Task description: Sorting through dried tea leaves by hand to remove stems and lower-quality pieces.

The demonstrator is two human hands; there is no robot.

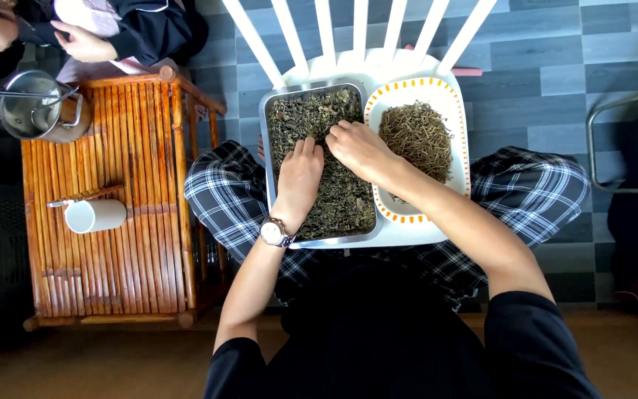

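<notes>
My left hand (298, 171) and right hand (358, 148) rest loosely curled, picking in the leaf-filled metal tray (267, 148); at 3 o'clock, the stems (416, 137) already heap on the plate (461, 125).

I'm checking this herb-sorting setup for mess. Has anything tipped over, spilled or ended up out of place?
One thing: the white cup lies on its side on the bamboo table, though nothing visibly spilled. The dried leaves stay inside the metal tray, and the stems sit heaped on the white plate.
</notes>
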